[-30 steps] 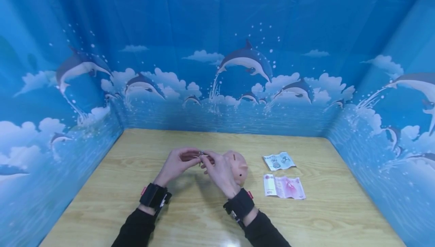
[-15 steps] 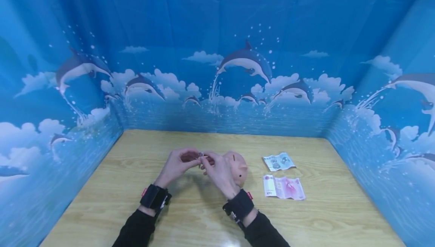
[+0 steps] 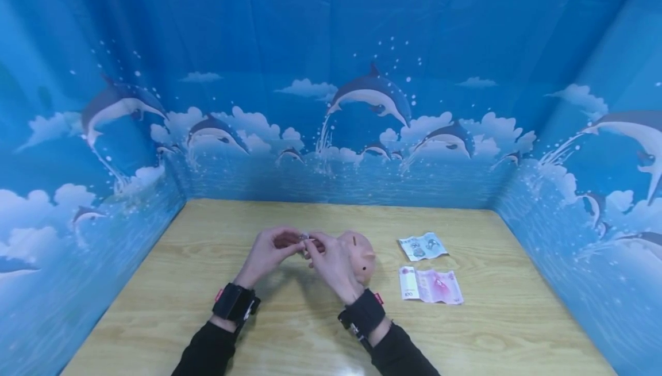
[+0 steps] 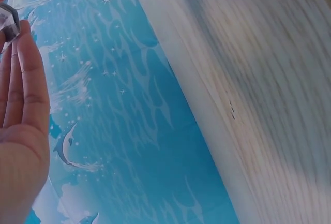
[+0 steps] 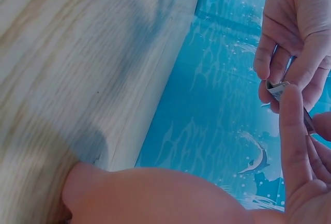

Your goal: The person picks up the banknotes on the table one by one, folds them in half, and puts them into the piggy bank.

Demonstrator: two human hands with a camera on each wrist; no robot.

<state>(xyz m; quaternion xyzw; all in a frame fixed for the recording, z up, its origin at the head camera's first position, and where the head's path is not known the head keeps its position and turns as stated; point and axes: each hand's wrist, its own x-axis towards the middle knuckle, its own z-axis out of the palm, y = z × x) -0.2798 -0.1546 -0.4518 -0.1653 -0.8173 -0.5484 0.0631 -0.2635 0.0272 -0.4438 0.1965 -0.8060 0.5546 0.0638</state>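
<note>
Both hands meet above the table, left of the piggy bank. Between their fingertips is a small folded banknote (image 5: 278, 89), grey and creased into a narrow strip. My left hand (image 3: 270, 253) pinches one end between thumb and fingers. My right hand (image 3: 333, 262) pinches the other end. In the left wrist view the folded note (image 4: 10, 21) shows at the left edge by the fingertips. A pink piggy bank (image 3: 364, 254) with a slot on top sits on the table right beside my right hand, which partly covers it; its rounded side (image 5: 160, 198) fills the bottom of the right wrist view.
To the right of the piggy bank two creased banknotes lie on the wooden table (image 3: 496, 318): a pale green one (image 3: 424, 246) farther back and a pink one (image 3: 437, 286) nearer. A blue dolphin-print curtain (image 3: 289, 169) encloses the table's back and sides.
Both hands stay in nearly the same place, with only slight finger movement at the folded banknote. The head view has shifted a little. Piggy bank and loose banknotes lie as before.
</note>
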